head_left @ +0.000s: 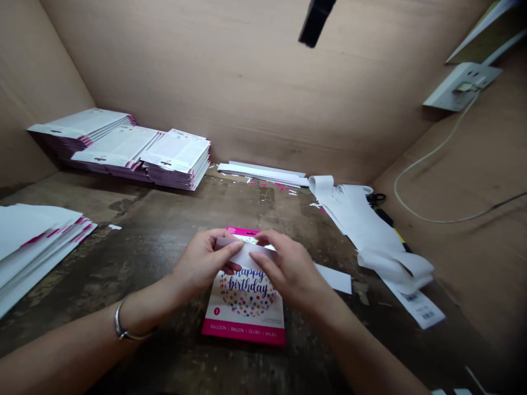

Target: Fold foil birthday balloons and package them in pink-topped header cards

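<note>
A small white paper strip (248, 257) is pinched between my two hands. My left hand (200, 258) grips its left end, with the thumb on top. My right hand (288, 269) has its thumb and index finger on the right end. Just below them, a balloon package (242, 321) lies face up on the table, printed "happy birthday" with coloured dots and pink bands. My hands and the strip cover part of its upper half. Beyond my right hand, a white paper piece (335, 278) pokes out; whether it joins the strip cannot be seen.
Stacks of white and pink packages (177, 153) stand at the back left, and another pile (33, 241) at the left edge. A long label roll (370, 219) trails down the right, near scissors (376, 198). Flat white strips (263, 173) lie along the back wall. A socket (463, 85) with a cable hangs right.
</note>
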Demonstrator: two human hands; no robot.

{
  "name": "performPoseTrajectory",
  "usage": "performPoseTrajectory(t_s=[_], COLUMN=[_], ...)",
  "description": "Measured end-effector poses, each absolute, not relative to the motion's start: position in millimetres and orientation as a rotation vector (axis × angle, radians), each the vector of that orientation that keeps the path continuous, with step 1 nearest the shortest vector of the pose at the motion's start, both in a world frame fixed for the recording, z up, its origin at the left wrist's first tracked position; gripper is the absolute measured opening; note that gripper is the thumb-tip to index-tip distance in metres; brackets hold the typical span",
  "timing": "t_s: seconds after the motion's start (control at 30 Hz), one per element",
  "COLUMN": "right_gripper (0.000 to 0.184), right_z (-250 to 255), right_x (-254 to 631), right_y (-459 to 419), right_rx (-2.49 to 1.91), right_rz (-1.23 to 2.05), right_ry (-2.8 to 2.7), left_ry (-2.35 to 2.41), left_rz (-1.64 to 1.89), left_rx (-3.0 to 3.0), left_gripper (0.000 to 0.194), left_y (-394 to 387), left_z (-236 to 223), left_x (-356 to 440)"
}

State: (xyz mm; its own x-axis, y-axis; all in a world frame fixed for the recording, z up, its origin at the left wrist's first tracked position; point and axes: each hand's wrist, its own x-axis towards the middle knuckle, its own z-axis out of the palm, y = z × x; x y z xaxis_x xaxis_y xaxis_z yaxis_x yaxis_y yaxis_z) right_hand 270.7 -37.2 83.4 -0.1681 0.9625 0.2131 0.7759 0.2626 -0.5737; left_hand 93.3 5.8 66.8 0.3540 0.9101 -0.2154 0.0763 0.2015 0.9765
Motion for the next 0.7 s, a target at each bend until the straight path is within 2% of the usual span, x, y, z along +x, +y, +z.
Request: performPoseTrajectory(t_s=[0.07,0.17,0.23,0.33,0.37,0.53,0.7], right_gripper=[0.016,0.024,0.027,0.024,0.023,0.027,0.03], right_z=[78.1,72.6,74.8,81.9,83.0,64.4,43.7], right_x=[258.7,276.0,298.9,315.0,312.0,272.5,264.2], right_y=[-32.4,-27.7,-25.2,-25.4,-26.9,-35.3,-31.3], right_rx=[-1.588,-1.659,-1.79,-1.883,-1.857,-1.816,-1.908], right_rz=[0.602,0.667,0.437,0.018,0.041,0.631,0.69], right_ry=[-1.929,-1.71,-1.591,-1.513,-1.559,-1.952,-1.995], left_ry=[1.037,1.117,1.103,0.815,0.731,0.693,0.687], left_rz=[0.811,0.926,0.914,0.685,0.609,0.428,0.385], left_rx=[1.335,1.594,1.999,2.669,2.802,3.035,3.09], left_gripper=[0.024,0.029,0.026,0.025,0.027,0.029,0.029], left_y=[5.7,0.9,-9.5,-32.0,-39.2,-57.5,-58.8], left_z=[66.7,61.8,57.3,46.6,41.2,8.7,0.0], left_x=[91.4,76.0,63.5,53.6,53.4,60.9,62.7])
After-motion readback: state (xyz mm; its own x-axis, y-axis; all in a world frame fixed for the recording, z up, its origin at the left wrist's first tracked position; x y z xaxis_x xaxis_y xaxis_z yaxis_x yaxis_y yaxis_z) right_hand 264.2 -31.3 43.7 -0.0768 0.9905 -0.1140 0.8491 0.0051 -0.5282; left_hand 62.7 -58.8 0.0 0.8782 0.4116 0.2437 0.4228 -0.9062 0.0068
